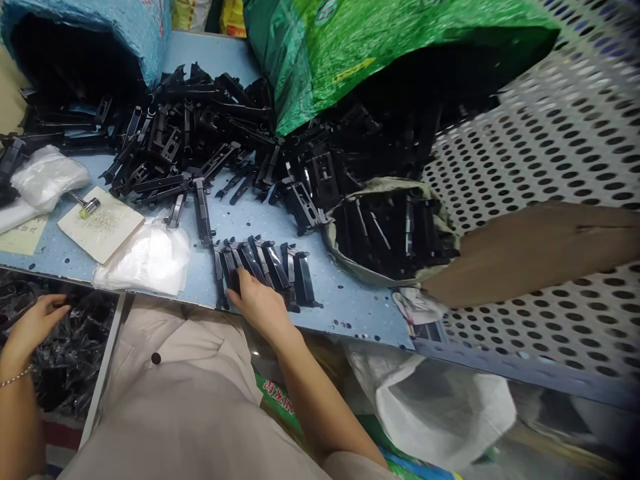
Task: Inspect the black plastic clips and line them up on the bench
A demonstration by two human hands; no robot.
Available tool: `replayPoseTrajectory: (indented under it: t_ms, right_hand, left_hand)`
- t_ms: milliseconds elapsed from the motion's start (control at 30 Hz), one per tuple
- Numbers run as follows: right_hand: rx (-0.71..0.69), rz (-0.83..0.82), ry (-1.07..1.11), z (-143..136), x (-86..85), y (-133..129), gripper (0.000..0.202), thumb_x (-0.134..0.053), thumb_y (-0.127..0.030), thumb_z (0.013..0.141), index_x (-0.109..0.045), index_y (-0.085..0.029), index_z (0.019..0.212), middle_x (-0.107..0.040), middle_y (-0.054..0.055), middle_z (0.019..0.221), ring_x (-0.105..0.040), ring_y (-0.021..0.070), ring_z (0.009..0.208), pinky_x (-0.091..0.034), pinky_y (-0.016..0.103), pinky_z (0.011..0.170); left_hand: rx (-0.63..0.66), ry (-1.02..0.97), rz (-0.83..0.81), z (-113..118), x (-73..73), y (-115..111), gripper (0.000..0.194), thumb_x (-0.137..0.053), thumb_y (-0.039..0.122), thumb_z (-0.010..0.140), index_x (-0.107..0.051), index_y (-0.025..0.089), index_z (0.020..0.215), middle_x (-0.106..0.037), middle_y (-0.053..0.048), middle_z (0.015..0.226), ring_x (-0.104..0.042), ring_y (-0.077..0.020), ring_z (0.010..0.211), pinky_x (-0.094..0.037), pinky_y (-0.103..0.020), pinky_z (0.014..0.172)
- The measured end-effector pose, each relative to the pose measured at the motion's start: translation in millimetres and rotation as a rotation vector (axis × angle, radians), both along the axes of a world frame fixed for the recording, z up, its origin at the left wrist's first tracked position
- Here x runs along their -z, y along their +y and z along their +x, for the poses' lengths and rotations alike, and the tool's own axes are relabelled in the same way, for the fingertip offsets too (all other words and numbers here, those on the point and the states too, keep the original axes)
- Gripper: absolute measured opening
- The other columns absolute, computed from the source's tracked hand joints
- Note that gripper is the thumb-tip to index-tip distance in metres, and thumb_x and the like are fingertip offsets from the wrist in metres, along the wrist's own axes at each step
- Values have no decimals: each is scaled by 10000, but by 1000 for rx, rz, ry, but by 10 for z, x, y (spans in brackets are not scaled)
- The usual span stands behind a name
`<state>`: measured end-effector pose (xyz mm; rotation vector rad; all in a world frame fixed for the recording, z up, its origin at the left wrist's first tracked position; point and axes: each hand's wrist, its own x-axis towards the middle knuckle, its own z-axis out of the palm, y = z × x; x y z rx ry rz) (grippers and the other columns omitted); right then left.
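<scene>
My right hand [265, 307] rests at a short row of black plastic parts [273, 263] near the table's front edge. Its thumb and fingers close around parts on the row's left side; some fingertips are hidden. My left hand [35, 327] hangs below table level at the far left, fingers loosely bent and apart, with nothing visible in them. Beneath it lie black parts in clear plastic bags [70, 360]. A stack of clear plastic bags [150, 257] sits on the table, left of the row.
A heap of loose black parts [170, 133] spreads across the blue table [360, 307]. Behind stand a blue sack [150, 33] and a green sack [320, 60]. An open cloth bag [360, 270] holds more parts. A small tool [90, 208] lies on a square board [107, 237]. Perforated metal [525, 133] stands right.
</scene>
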<state>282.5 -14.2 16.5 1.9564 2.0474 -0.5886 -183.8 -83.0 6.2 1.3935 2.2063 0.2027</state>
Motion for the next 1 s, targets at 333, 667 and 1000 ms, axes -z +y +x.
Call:
replayPoseTrajectory:
  t_ms: [333,667,1000]
  right_hand:
    - [339,-31,826,350,262,-68,485,-646,-347,863,-581,-179,1313,-701,105,1077,-664,250,1035,-526,392,887]
    - [519,-523,1733,-551,231,375,407,-848,-445,654,-689,-180,918,-684,14,798,-633,133,668,-543,254,602]
    - [545,-75,1564,-544,333,286,461,-723,-418,762,-676,-220,1176,-533,87,1411,-611,114,804,-541,267,704]
  left_hand:
    - [495,-195,550,2376,293,1096,69,-635,195,867,-642,158,809,-629,-117,975,-613,-247,936,-517,-410,869]
    - [79,-893,414,2026,212,1069,206,-793,289,693,-641,160,641,-595,-11,791,-575,-134,751,-465,-265,715]
    - [75,-797,552,1830,130,960,183,-728,316,801,-693,159,715,-638,-56,903,-621,-173,881,-514,-286,762]
